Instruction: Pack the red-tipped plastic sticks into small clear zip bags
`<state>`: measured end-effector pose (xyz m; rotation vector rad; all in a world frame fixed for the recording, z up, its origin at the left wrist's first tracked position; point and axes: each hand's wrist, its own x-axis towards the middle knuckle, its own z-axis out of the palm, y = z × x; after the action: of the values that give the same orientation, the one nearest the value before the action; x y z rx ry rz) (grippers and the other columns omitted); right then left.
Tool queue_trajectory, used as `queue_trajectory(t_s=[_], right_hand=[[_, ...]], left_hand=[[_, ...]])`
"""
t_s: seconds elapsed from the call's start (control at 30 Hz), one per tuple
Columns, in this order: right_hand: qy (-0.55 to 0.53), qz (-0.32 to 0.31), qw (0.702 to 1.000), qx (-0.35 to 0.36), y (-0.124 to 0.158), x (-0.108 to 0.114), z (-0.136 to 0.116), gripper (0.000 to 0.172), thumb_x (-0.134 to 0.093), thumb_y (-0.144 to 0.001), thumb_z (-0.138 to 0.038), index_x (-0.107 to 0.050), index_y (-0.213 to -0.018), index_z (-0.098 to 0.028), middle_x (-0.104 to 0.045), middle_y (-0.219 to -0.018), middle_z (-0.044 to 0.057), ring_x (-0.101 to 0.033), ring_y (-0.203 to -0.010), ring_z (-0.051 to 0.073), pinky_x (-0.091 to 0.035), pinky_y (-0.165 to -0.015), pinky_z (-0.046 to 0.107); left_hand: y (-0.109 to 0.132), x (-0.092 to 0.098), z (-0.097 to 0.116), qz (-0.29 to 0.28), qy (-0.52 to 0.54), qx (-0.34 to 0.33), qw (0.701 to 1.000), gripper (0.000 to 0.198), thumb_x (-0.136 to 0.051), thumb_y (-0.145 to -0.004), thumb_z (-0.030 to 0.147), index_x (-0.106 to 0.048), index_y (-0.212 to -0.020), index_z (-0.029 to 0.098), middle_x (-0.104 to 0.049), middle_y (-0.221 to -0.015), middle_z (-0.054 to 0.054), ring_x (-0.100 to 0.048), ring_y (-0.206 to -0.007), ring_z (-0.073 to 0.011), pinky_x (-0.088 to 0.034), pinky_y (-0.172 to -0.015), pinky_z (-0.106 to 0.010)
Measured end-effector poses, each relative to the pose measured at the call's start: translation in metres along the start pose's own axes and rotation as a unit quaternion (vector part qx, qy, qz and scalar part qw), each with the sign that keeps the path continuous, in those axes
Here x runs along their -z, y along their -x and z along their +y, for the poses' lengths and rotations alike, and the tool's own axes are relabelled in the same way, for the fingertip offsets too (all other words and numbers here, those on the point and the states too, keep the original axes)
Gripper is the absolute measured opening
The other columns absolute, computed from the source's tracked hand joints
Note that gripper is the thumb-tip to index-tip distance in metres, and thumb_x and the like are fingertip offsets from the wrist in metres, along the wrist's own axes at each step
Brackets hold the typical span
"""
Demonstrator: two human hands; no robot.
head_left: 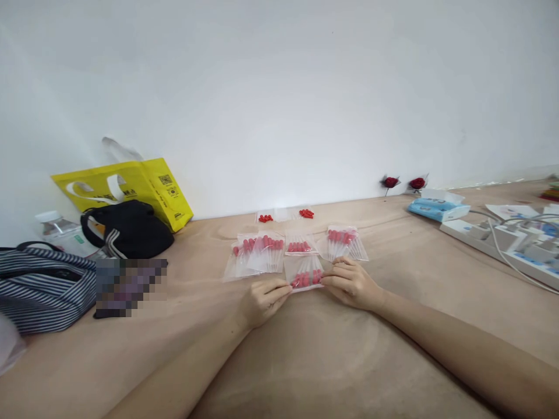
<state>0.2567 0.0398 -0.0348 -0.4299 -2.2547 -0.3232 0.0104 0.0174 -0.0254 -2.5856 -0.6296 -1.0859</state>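
Now both hands' fingers [283,289] pinch packet [305,273] edges.

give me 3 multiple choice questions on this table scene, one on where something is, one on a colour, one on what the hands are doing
1. Where does the yellow bag stand?
A. far left, against the wall
B. beside the power strips
C. under the hands

2. What colour are the tips of the pieces inside the clear packets?
A. blue
B. red
C. green

3. What is the state of the nearest clear packet?
A. lying alone, untouched
B. lifted high above the table
C. lying on the table, held at both sides by the hands

Answers:
1 A, it leans on the wall behind the black bag.
2 B, red tips show through every packet.
3 C, the left hand pinches its left edge and the right hand its right edge, flat on the table.
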Motion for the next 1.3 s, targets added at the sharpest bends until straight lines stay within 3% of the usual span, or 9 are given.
queue_trajectory(t_s=[0.43, 0.77, 1.03, 1.3], right_hand=[[0.051, 0.052, 0.997, -0.041, -0.01, -0.001, -0.007, 0.01, -0.05, -0.078, -0.013, -0.058, -0.08, -0.019, -0.066, -0.08, -0.001, -0.054, -0.078, 0.013, -0.033, -0.074, 0.032], [0.074, 0.052, 0.996, 0.016, -0.026, -0.027, -0.023, 0.012, -0.048, -0.081, -0.012, -0.059, -0.084, -0.017, -0.066, -0.082, 0.0, -0.052, -0.074, 0.012, -0.032, -0.069, 0.03], [0.085, 0.037, 0.996, -0.006, -0.029, -0.025, -0.026, 0.014, -0.046, -0.081, -0.014, -0.058, -0.076, -0.017, -0.064, -0.077, 0.001, -0.051, -0.07, 0.011, -0.031, -0.068, 0.03], [0.104, 0.035, 0.994, -0.018, -0.019, -0.011, -0.018, 0.01, -0.048, -0.081, -0.015, -0.057, -0.077, -0.017, -0.065, -0.078, 0.001, -0.053, -0.076, 0.013, -0.03, -0.073, 0.032]], left_hand=[[-0.006, -0.003, 0.002, 0.02, 0.018, 0.047, 0.999, 0.008, -0.053, -0.077, 0.012, -0.06, -0.079, 0.016, -0.065, -0.072, -0.003, -0.061, -0.065, -0.0118, -0.051, -0.059, -0.023], [-0.01, -0.007, 0.004, 0.017, 0.023, 0.064, 0.998, 0.007, -0.053, -0.076, 0.014, -0.059, -0.076, 0.016, -0.065, -0.073, -0.004, -0.061, -0.065, -0.0116, -0.05, -0.061, -0.023], [-0.012, -0.009, 0.005, 0.019, -0.003, 0.02, 1.0, 0.011, -0.053, -0.077, 0.011, -0.06, -0.083, 0.017, -0.067, -0.076, -0.003, -0.062, -0.068, -0.0126, -0.05, -0.063, -0.025], [-0.011, -0.006, 0.005, 0.032, 0.0, 0.021, 0.999, 0.01, -0.054, -0.075, 0.009, -0.059, -0.08, 0.016, -0.066, -0.073, -0.004, -0.06, -0.065, -0.0136, -0.048, -0.06, -0.027]])
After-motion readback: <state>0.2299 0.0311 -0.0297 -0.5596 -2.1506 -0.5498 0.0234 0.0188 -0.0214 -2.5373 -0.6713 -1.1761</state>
